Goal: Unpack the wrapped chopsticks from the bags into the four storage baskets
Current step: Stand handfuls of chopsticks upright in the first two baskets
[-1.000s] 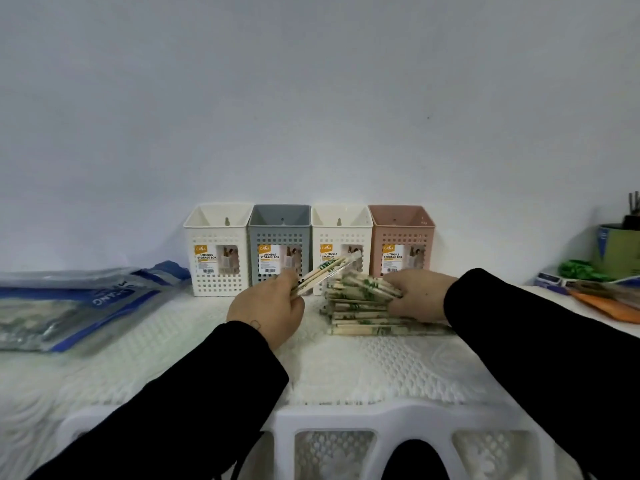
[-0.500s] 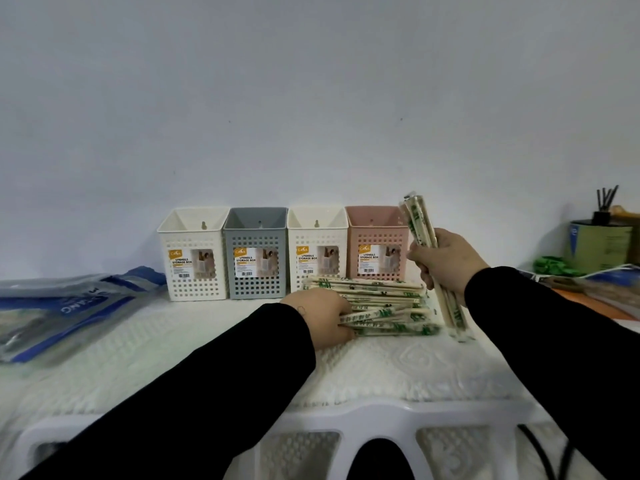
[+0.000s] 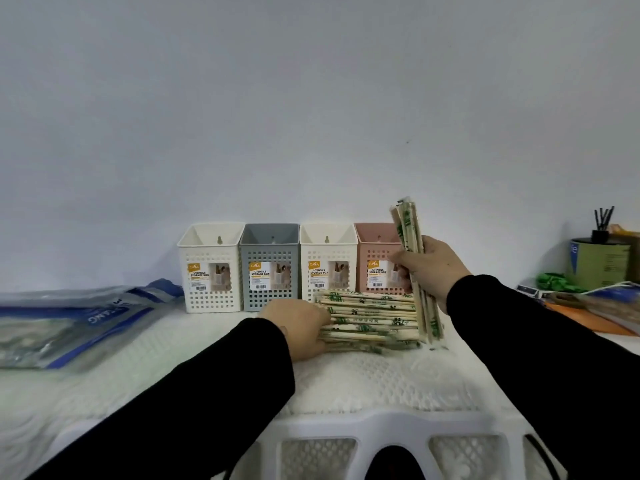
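Chopsticks, wrapped, are stacked in a pile at centre frame, just in front of the four baskets lined along the wall. The left end of the pile is covered by the left hand, fingers curled loosely on it. A near-upright bundle is gripped by the closed right hand before the pink basket, its lower end at the pile's right end. Bags lie at left frame.

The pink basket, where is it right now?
The pink basket stands at the right end of the row of four by the wall, beside a white basket, partly behind the right hand.
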### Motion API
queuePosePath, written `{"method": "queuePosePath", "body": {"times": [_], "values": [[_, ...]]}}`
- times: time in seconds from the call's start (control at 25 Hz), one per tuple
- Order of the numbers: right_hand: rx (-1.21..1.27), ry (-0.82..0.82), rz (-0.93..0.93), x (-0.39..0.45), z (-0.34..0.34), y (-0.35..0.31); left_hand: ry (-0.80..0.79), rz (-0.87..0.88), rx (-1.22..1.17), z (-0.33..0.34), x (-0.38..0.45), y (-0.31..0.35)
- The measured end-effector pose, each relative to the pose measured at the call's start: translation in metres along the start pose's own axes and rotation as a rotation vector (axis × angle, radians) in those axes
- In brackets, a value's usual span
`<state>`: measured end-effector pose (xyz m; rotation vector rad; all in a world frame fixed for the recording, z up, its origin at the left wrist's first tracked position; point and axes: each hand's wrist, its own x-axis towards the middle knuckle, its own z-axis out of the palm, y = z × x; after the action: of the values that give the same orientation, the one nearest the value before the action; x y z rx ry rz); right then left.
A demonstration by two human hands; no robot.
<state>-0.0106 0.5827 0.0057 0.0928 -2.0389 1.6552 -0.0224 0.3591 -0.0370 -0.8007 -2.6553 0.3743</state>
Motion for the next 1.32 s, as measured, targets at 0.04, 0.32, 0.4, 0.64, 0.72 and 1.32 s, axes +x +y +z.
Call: {"method": "queuePosePath", "body": {"times": [0.04, 0.32, 0.4, 0.64, 0.72, 1.32], "values": [[0.036, 0.017, 0.003, -0.001, 0.004, -0.003, 0.07, -0.051, -0.013, 0.002, -0.005, -0.009], [0.421, 0.079, 0.01, -0.004, 0.066, -0.027, 0.468, -0.634, -1.104, -0.011, -0.027, -0.082], [0.428, 0.034, 0.005, -0.008, 0.084, -0.022, 0.522, -0.699, -1.235, -0.013, -0.034, -0.084], [0.302, 0.046, 0.074, -0.013, 0.111, -0.013, 0.601, -0.756, -1.591, 0.003, -0.046, -0.099], [0.276, 0.088, 0.045, -0.012, 0.117, -0.026, 0.663, -0.75, -1.549, -0.011, -0.042, -0.103], [-0.401, -0.249, 0.128, -0.031, 0.178, -0.075, 0.154, -0.637, -1.101, -0.026, -0.081, -0.169]]}}
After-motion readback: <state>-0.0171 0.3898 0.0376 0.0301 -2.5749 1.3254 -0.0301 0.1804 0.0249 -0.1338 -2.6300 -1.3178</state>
